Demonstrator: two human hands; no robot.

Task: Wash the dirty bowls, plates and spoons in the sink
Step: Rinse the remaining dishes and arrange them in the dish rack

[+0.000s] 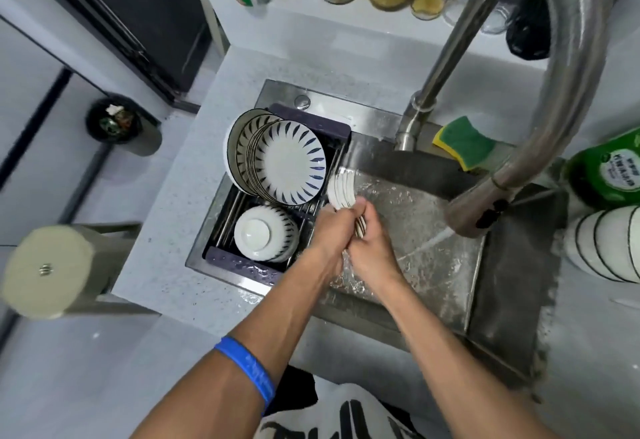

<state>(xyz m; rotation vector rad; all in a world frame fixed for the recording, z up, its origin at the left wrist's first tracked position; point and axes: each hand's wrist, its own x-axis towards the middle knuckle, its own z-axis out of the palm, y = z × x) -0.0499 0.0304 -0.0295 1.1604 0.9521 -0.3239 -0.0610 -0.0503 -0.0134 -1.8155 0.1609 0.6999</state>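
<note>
Spoons [341, 189] bunched together in both hands over the sink [415, 217], left hand [334, 231] and right hand [369, 238] fingers wrapped round the handles, probably so they rinse in one go.

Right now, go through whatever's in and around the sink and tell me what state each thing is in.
Faucet: on, water streaming into the sink.
Spoons: bunched, held by both hands over the basin.
Left hand: gripping the spoon handles.
Right hand: gripping the same handles.
Plates: standing on edge in the drying rack.
Bowls: upside down in the rack.
Sponge: lying unused behind the basin.
</note>
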